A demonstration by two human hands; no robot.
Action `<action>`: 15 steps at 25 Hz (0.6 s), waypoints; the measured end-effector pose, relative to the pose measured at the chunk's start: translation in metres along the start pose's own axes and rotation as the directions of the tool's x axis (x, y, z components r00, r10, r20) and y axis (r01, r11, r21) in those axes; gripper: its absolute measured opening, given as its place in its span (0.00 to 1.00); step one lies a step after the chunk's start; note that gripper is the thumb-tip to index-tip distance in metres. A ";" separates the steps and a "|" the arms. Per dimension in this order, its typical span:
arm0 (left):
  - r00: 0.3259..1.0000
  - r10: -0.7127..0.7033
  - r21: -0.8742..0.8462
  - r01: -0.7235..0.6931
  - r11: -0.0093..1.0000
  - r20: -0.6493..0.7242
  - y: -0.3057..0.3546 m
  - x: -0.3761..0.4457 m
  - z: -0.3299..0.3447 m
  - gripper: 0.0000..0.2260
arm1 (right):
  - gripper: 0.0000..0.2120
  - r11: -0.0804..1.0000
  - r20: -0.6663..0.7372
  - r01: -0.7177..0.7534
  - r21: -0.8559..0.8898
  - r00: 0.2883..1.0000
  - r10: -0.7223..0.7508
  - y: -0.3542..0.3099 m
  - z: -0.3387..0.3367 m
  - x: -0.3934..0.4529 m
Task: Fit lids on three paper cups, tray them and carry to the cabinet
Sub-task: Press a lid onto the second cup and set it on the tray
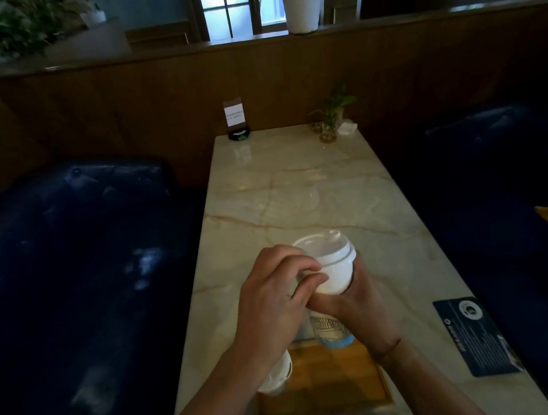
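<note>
White lid [326, 247] goes on the paper cup [329, 304] my right hand [357, 304] grips; left fingers [303, 272] pinch its rim. One lidded cup [276, 376] sits on the wooden tray [339, 389]; a third I can't see.

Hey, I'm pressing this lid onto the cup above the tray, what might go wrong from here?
1. The paper cup is held in the air by the right hand while the left hand works the white lid; a lopsided push may seat the lid crooked.
2. Squeezing the cup wall could buckle it.
3. Another lidded cup sits at the wooden tray edge under the left forearm; lowering that arm might knock it over.
</note>
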State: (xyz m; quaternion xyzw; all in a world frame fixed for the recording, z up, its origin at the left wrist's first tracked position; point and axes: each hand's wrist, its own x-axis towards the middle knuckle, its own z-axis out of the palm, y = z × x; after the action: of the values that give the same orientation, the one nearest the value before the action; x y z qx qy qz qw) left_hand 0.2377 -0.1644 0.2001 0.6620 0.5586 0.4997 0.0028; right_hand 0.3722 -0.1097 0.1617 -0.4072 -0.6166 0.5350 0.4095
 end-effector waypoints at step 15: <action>0.992 0.126 0.042 -0.126 0.991 -0.006 0.016 0.006 -0.009 0.08 | 0.36 0.996 -0.233 0.069 0.052 0.971 -0.055 -0.014 -0.004 -0.017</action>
State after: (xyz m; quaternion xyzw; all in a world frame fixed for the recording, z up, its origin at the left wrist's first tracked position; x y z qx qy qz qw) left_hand 0.2423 -0.1710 0.2174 0.6937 0.5260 0.4900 -0.0450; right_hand 0.3809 -0.1256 0.1749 -0.4350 -0.5609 0.4889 0.5071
